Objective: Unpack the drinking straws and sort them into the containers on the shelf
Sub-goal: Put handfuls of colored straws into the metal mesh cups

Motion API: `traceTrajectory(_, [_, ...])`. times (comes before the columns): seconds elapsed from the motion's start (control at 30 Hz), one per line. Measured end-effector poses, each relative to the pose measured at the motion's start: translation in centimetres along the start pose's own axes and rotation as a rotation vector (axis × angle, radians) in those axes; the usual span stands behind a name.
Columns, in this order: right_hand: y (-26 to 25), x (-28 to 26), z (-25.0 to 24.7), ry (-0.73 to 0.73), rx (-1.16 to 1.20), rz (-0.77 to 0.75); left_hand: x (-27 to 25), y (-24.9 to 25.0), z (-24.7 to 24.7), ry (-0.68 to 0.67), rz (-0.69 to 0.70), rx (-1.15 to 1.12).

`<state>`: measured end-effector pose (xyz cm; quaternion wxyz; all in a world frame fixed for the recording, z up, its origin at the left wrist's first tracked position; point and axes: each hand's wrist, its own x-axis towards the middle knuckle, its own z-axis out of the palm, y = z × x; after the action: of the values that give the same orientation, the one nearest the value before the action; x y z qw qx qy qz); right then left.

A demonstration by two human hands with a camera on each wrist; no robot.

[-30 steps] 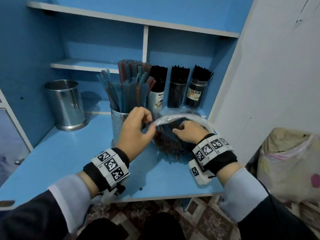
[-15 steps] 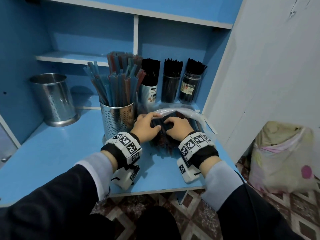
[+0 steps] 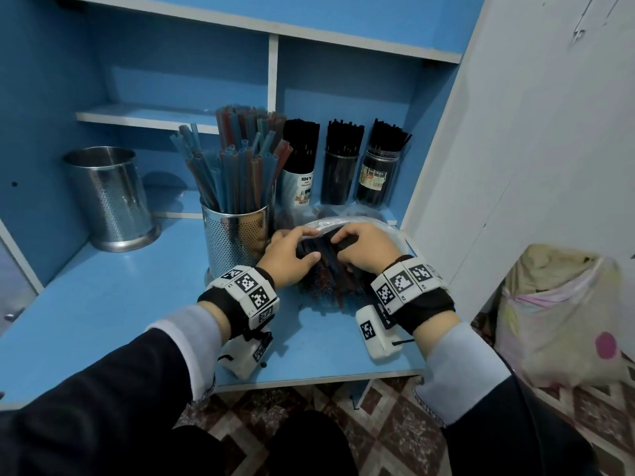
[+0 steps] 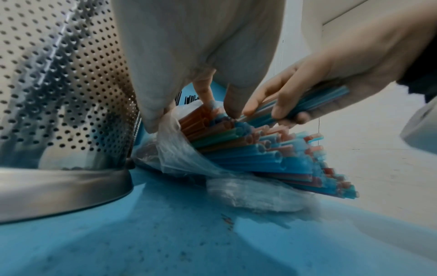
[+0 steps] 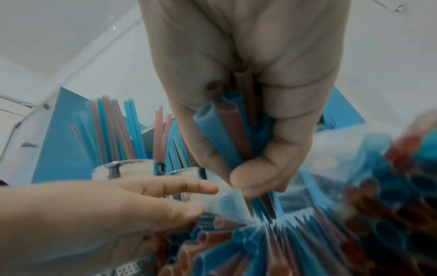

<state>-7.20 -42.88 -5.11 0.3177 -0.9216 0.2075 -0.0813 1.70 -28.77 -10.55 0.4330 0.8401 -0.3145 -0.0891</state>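
A clear plastic bag [image 3: 347, 222] of blue and red straws [image 3: 326, 286] lies on the blue shelf, just right of a perforated metal cup [image 3: 237, 242] full of coloured straws. My left hand [image 3: 302, 245] pinches the bag's open edge [image 4: 170, 128] beside the cup. My right hand [image 3: 343, 242] reaches into the bag, its fingers and thumb curled round a small bundle of straws [image 5: 224, 134], seen as blue straws [image 4: 314, 100] in the left wrist view. The remaining straws [image 4: 272, 155] fan out of the bag's mouth.
An empty perforated metal cup [image 3: 110, 197] stands at the left. Three containers of black straws [image 3: 343, 166] line the back of the shelf. A white wall panel [image 3: 515, 166] closes in the right side. A stuffed bag [image 3: 556, 314] sits on the floor at right.
My left hand has come down from the lifted bag mouth and now holds the bag low against the straws. My right hand has closed round a bundle inside the bag.
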Motion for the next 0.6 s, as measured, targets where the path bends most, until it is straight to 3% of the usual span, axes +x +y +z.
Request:
traceTrajectory(0.1, [-0.5,-1.2,-1.5,-0.041,-0.036,-0.001,0.1,-0.1,0.0,0.036,0.033,0.005])
traceTrajectory(0.2, [-1.3,-3.0,-3.6,-0.09,-0.116,0.006,-0.1,1.1,-0.1,0.151,0.204,0.006])
traceTrajectory(0.3, [-2.7,-5.3,-5.7,-0.183,-0.192,0.012,0.0,3.1,-0.1,0.058,0.434,0.05])
traceTrajectory(0.4, [-4.4,-7.8,-7.7,-0.235,-0.32,-0.03,0.4,5.5,0.6,-0.039,0.562,0.171])
traceTrajectory(0.53, [-6.1,-10.5,-10.3,-0.222,-0.404,-0.137,0.0,8.1,1.6,-0.081,0.581,0.003])
traceTrajectory(0.6, [-6.5,-11.5,-11.5,-0.09,-0.352,-0.225,-0.5,9.1,1.7,-0.063,0.542,-0.103])
